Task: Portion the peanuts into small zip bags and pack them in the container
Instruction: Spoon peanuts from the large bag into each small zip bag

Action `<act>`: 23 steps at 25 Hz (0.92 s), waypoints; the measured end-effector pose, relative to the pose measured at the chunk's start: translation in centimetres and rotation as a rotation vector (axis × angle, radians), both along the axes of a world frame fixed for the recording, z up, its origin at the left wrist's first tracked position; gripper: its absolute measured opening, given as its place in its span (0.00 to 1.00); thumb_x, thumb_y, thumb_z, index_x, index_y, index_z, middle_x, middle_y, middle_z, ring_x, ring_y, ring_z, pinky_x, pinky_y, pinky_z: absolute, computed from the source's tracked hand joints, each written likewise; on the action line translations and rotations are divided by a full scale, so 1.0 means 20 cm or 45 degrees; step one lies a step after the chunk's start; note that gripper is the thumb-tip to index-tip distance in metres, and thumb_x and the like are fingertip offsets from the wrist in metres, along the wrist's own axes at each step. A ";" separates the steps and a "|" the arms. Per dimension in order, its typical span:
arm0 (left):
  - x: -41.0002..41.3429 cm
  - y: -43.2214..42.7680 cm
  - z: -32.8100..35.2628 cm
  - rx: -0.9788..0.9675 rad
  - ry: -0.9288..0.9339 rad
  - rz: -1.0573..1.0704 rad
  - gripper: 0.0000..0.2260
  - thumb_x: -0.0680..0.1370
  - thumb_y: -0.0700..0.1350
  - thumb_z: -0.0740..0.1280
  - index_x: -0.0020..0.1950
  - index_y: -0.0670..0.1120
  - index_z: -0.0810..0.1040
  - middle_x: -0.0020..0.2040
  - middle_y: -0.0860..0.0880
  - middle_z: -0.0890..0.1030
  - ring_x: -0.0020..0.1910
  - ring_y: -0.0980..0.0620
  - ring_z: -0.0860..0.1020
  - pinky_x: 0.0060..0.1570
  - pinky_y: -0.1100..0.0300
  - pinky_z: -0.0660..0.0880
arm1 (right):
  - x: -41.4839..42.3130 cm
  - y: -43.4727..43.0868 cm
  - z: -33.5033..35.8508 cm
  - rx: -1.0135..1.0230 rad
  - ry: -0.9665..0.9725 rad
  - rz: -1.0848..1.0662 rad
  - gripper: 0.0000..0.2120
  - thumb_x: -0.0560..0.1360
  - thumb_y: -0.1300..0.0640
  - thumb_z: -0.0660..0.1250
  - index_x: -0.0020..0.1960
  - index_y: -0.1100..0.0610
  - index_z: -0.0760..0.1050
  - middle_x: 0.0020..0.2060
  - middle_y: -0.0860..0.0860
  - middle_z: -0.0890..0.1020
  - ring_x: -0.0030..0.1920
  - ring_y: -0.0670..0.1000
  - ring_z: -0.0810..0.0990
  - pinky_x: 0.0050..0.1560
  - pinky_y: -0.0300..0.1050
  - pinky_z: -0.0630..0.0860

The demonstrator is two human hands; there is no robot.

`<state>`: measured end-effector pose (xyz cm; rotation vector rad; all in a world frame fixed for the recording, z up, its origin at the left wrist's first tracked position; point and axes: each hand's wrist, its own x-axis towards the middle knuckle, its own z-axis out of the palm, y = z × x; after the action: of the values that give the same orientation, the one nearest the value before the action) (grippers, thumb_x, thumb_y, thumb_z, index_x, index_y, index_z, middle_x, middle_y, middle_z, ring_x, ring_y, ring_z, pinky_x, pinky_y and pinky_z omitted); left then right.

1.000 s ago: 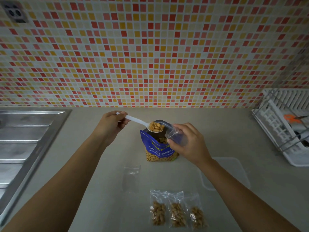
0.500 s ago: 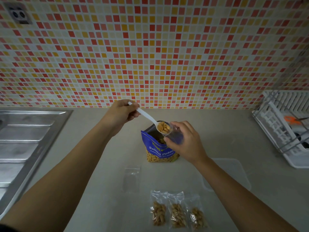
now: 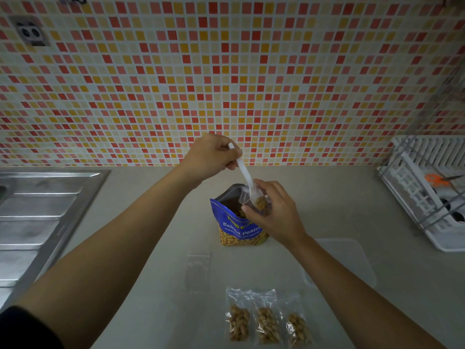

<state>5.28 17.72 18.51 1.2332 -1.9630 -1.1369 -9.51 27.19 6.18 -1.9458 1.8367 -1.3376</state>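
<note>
The left hand (image 3: 211, 157) grips a white plastic spoon (image 3: 245, 173), its bowl inside the small zip bag (image 3: 247, 200) pinched by the right hand (image 3: 274, 212) over the open peanut pack (image 3: 239, 229). Three filled bags (image 3: 266, 321) lie at the pack's 6 o'clock and the clear container (image 3: 352, 260) at its 4 o'clock.

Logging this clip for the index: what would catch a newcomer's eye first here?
The red, orange and yellow mosaic wall fills the upper half. At centre, above the open blue peanut bag, the left hand tips a white spoon of peanuts into a small zip bag held by the right hand. Three filled bags lie in a row nearest the camera.
</note>
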 end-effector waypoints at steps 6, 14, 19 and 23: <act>-0.02 0.02 -0.01 -0.092 -0.079 0.001 0.06 0.78 0.43 0.65 0.46 0.44 0.81 0.34 0.50 0.82 0.27 0.64 0.78 0.29 0.75 0.72 | -0.01 0.00 -0.05 -0.006 -0.016 -0.028 0.32 0.65 0.46 0.76 0.63 0.58 0.71 0.54 0.49 0.76 0.52 0.42 0.74 0.49 0.28 0.69; 0.05 0.02 0.07 -0.101 0.043 0.106 0.06 0.77 0.42 0.65 0.48 0.43 0.81 0.39 0.49 0.82 0.32 0.59 0.79 0.29 0.74 0.70 | 0.00 -0.01 -0.03 -0.057 -0.147 -0.089 0.26 0.66 0.51 0.75 0.61 0.57 0.74 0.50 0.47 0.77 0.49 0.39 0.73 0.48 0.24 0.68; 0.17 -0.06 0.08 -0.053 0.246 0.338 0.06 0.77 0.42 0.64 0.49 0.43 0.80 0.41 0.48 0.81 0.36 0.55 0.77 0.36 0.65 0.71 | -0.06 0.02 0.00 -0.022 -0.399 -0.070 0.27 0.67 0.49 0.74 0.63 0.56 0.72 0.51 0.46 0.76 0.51 0.42 0.77 0.52 0.31 0.73; 0.10 -0.03 -0.18 -0.242 -0.254 0.033 0.06 0.78 0.42 0.63 0.47 0.44 0.80 0.42 0.49 0.81 0.40 0.52 0.77 0.37 0.67 0.70 | -0.12 0.04 0.04 0.033 -0.628 -0.104 0.27 0.67 0.53 0.75 0.63 0.53 0.72 0.53 0.46 0.78 0.54 0.43 0.78 0.55 0.35 0.75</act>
<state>7.20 17.09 14.87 1.3068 -2.1383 -0.8191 -12.00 27.99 6.90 -1.3717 1.6852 -1.6259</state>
